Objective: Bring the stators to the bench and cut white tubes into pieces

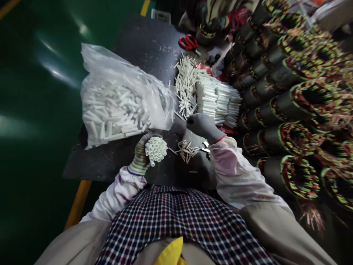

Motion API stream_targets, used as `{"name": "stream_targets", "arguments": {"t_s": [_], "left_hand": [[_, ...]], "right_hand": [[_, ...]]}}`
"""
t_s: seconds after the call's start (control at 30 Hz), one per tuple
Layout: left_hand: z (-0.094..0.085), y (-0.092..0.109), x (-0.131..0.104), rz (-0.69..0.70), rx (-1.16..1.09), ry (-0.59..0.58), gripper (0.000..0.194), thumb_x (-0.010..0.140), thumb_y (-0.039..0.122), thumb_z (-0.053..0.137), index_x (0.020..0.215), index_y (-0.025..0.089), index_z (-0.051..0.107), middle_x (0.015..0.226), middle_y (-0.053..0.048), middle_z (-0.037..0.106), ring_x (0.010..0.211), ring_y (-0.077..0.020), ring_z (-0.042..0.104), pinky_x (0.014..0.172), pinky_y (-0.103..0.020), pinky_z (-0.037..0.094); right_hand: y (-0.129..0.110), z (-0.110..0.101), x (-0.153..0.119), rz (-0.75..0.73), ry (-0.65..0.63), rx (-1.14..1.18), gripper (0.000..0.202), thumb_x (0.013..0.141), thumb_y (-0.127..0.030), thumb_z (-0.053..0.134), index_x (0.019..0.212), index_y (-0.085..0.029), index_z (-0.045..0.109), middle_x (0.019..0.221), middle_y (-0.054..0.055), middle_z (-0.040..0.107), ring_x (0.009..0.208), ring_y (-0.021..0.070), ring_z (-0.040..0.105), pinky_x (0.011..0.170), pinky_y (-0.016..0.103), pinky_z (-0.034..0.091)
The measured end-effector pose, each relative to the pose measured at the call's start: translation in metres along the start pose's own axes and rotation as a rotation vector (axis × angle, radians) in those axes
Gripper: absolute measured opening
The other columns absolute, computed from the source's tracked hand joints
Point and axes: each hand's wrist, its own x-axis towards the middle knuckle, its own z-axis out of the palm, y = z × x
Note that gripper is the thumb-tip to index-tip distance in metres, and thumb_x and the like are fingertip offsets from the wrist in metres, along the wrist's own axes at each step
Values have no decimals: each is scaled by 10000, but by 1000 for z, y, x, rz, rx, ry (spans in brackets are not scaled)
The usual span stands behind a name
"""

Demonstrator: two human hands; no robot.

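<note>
My left hand (140, 156), in a striped glove, is wrapped round a bundle of white tubes (156, 150) whose open ends face up. My right hand (202, 127), in a grey glove with a red cuff edge, is at the near edge of a loose pile of thin white tubes (186, 82) and a neat stack of white tubes (212, 97). Its fingers are curled, and whatever they hold is hidden. A small scatter of thin sticks or tubes (188, 151) lies on the dark table (165, 167) between my hands.
A clear plastic bag (116, 99) full of white tubes lies at the left. Red-handled scissors (189, 43) lie at the back. Rows of motor stators (299, 176) with copper windings crowd the right side. Another person's gloved hands (217, 24) are at the far end.
</note>
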Motion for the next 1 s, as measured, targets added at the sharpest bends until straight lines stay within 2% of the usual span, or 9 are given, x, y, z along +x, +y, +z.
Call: {"name": "stream_targets", "arguments": {"t_s": [0.1,0.23,0.3,0.37,0.47,0.57,0.67,0.8,1.0], "left_hand": [[-1,-3,3,54,-13,25,334,897,345,488,809,109,707,700,-96,727,609,-210,694,557,-318,585],[2,-3,2,85,-86,57,294,892,352,517,788,137,689,676,-63,718,589,-187,680,598,-310,594],[3,-1,-1,74,-119,52,276,892,331,511,784,148,688,670,-51,716,606,-188,686,640,-322,606],[4,0,-3,32,-131,41,303,902,325,483,768,145,687,667,-59,715,613,-202,692,643,-346,611],[4,1,-5,-11,-144,26,331,909,335,467,764,138,689,682,-69,721,629,-218,701,627,-363,610],[3,-3,-4,41,-165,24,278,888,333,512,786,149,693,694,-55,725,640,-204,701,653,-339,609],[6,-8,-2,76,-154,38,230,853,338,575,798,149,693,701,-51,724,650,-197,697,720,-338,606],[9,-16,-2,180,-103,96,200,825,322,627,786,136,690,733,-53,726,682,-194,702,766,-329,592],[10,-21,-14,203,55,47,211,842,322,633,793,134,714,721,-44,727,671,-200,702,721,-318,568]], "right_hand": [[-10,2,16,124,75,33,322,916,-264,490,1077,-170,753,1071,151,747,1001,275,696,786,311,483],[-35,13,44,131,59,56,349,912,-183,480,1161,-126,718,1171,201,712,1075,291,681,844,339,494],[-39,18,46,129,46,56,336,897,-208,523,1159,-122,714,1174,204,709,1076,301,679,847,352,496],[-35,19,35,148,23,88,315,865,-301,597,1092,-130,735,1102,192,730,1034,305,685,824,350,493],[-24,17,-7,138,36,301,286,805,-388,658,951,-158,746,921,117,747,870,241,685,735,298,468],[-26,11,-62,-74,91,636,209,789,-362,643,838,-169,707,782,37,708,704,152,610,638,245,408],[-43,3,-102,-278,27,788,143,774,-300,637,812,-168,677,752,8,675,662,115,551,628,231,377],[-61,-2,-111,-293,-96,775,108,774,-254,647,839,-169,665,773,-1,659,670,107,534,623,231,352],[-58,4,-104,-268,-106,835,104,780,-270,650,794,-167,659,727,-15,634,630,97,508,600,229,346]]}}
